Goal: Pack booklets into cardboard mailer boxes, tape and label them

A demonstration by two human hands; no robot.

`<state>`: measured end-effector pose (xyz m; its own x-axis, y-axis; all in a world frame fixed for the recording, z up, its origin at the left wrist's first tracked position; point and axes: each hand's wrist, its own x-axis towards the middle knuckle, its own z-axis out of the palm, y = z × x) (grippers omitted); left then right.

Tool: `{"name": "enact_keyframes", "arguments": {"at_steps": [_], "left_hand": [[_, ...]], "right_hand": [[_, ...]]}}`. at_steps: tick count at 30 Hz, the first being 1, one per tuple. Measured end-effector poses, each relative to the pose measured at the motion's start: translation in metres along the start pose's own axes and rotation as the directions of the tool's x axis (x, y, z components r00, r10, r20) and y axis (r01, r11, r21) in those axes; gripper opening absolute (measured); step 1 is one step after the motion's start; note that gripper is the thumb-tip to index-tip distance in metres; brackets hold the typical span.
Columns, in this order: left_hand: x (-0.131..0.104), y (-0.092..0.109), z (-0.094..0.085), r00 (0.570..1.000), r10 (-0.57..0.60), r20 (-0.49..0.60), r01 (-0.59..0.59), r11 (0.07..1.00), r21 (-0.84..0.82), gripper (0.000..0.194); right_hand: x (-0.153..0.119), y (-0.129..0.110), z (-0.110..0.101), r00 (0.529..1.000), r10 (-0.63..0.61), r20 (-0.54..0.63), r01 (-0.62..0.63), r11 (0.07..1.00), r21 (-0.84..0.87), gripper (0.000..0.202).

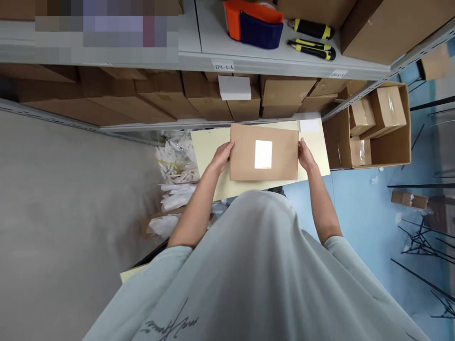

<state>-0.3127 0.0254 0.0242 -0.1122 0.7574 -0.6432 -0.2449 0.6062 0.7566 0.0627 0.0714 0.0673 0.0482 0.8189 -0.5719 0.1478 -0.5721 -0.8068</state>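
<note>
Between my two hands is a flat brown cardboard box [245, 154] with a white label [263, 154] on its upper face. My left hand [223, 155] grips its left side, and my right hand [305, 154] grips the right side near the top corner. Some of the fingers are hidden at the box's edges. Beneath the box lies a pale yellow board [208, 142]; I cannot tell whether the box rests on it or is held just above. A white slip [309, 125] lies at the board's far right corner.
Grey shelving [302, 67] with brown cartons [284, 92] stands ahead. Its upper shelf bears an orange-and-blue tape dispenser [261, 28] and box cutters [314, 47]. At right, an open carton [391, 149] holds several small boxes. White packing scraps [177, 158] lie at left.
</note>
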Motion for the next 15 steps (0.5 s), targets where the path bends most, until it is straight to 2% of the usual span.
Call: {"name": "enact_keyframes", "arguments": {"at_steps": [2, 4, 6, 8, 12, 15], "left_hand": [[-0.023, -0.022, -0.005, 0.998, 0.053, -0.029, -0.054, 0.998, -0.044, 0.050], [-0.045, -0.044, -0.006, 0.998, 0.004, -0.061, -0.006, 1.000, -0.028, 0.057], [-0.063, -0.064, -0.003, 0.996, -0.071, -0.060, 0.069, 0.997, -0.021, 0.066], [-0.076, -0.078, 0.006, 0.994, -0.090, -0.058, 0.089, 0.996, -0.019, 0.070], [-0.088, -0.090, 0.032, 0.993, -0.059, -0.101, 0.059, 0.998, -0.004, 0.074], [-0.087, -0.088, 0.056, 0.989, -0.066, -0.131, 0.070, 0.997, 0.028, 0.078]], "right_hand": [[-0.007, 0.000, -0.017, 0.998, 0.004, -0.063, -0.010, 0.996, -0.084, 0.083], [-0.023, 0.009, -0.029, 0.996, 0.040, -0.086, -0.052, 0.988, -0.148, 0.087], [-0.041, 0.025, -0.031, 0.994, 0.096, -0.049, -0.103, 0.980, -0.170, 0.089], [-0.053, 0.040, -0.025, 0.994, 0.105, 0.038, -0.098, 0.985, -0.142, 0.087], [-0.050, 0.048, -0.018, 0.984, -0.043, 0.171, 0.051, 0.998, -0.044, 0.093], [-0.029, 0.034, -0.032, 0.971, -0.116, 0.209, 0.124, 0.992, -0.028, 0.093]]}}
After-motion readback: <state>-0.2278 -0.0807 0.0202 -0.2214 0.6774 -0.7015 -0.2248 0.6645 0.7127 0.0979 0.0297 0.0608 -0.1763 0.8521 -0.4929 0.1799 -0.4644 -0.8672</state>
